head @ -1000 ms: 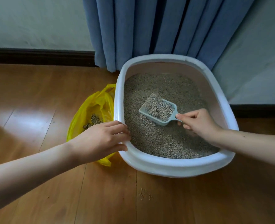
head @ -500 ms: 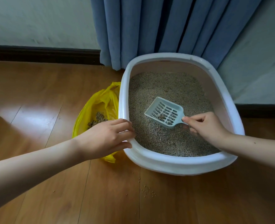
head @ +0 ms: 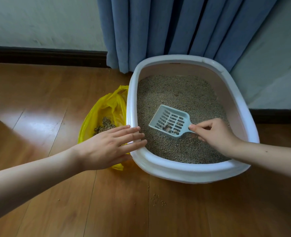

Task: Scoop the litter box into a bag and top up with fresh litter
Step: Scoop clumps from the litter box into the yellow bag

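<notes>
A white litter box [head: 184, 173] full of grey-brown litter [head: 180, 94] stands on the wooden floor. My right hand [head: 214, 134] pinches the handle of a pale slotted scoop [head: 170, 121], held just above the litter. A small clump and a few grains lie in the scoop. My left hand [head: 107, 146] rests with straight fingers over the box's left rim. Left of the box, partly under my left hand, lies an open yellow bag [head: 105, 108] with scooped litter clumps [head: 104, 125] inside.
A blue curtain [head: 175, 28] hangs right behind the box, with a pale wall and dark baseboard [head: 45, 55] at both sides. A few spilled grains [head: 156, 200] lie on the floor in front of the box.
The scoop, full of litter a second ago, has sifted out to one small clump. My left hand's fingers have straightened over the rim. The view has shifted slightly.
</notes>
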Motion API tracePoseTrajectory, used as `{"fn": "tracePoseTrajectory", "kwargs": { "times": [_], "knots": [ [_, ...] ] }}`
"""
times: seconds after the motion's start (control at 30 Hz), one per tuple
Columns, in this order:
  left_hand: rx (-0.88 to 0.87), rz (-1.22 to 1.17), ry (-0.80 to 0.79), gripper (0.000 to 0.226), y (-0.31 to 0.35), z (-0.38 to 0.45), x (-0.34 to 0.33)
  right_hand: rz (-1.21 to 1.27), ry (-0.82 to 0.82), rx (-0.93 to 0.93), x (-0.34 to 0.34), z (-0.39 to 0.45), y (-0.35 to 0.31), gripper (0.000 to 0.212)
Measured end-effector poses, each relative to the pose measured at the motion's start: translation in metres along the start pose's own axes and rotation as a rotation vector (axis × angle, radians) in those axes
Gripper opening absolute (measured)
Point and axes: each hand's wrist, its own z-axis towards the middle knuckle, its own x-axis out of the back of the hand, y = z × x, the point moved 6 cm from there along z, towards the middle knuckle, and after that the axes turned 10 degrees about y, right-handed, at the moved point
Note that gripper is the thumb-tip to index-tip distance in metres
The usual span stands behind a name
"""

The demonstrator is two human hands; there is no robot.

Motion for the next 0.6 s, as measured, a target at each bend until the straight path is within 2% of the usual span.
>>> {"fn": "tracePoseTrajectory", "kwargs": {
  "times": [0.13,0.27,0.33,0.4,0.47,0.53,0.6],
  "knots": [
    [-0.006,-0.007,-0.015,0.049,-0.003,-0.002,0.004,-0.007,-0.001,0.006,-0.003,0.005,-0.006,0.03],
    [0.196,-0.05,0.168,0.042,-0.035,0.0,0.037,-0.1,0.009,0.128,-0.01,0.011,-0.031,0.043],
    [0.376,-0.009,0.269,0.039,-0.062,-0.007,0.048,-0.135,0.0,0.204,-0.019,0.013,-0.055,0.039],
    [0.605,0.031,0.273,0.042,-0.089,-0.022,0.046,-0.143,-0.038,0.257,-0.033,0.015,-0.083,0.033],
    [0.908,-0.032,0.163,0.054,-0.111,-0.043,0.03,-0.168,-0.091,0.298,-0.051,0.016,-0.108,0.029],
    [1.246,-0.195,-0.021,0.07,-0.122,-0.067,0.009,-0.235,-0.114,0.351,-0.071,0.018,-0.126,0.029],
    [1.412,-0.329,-0.11,0.074,-0.125,-0.082,-0.006,-0.326,-0.097,0.439,-0.09,0.021,-0.139,0.029]
  ]
}}
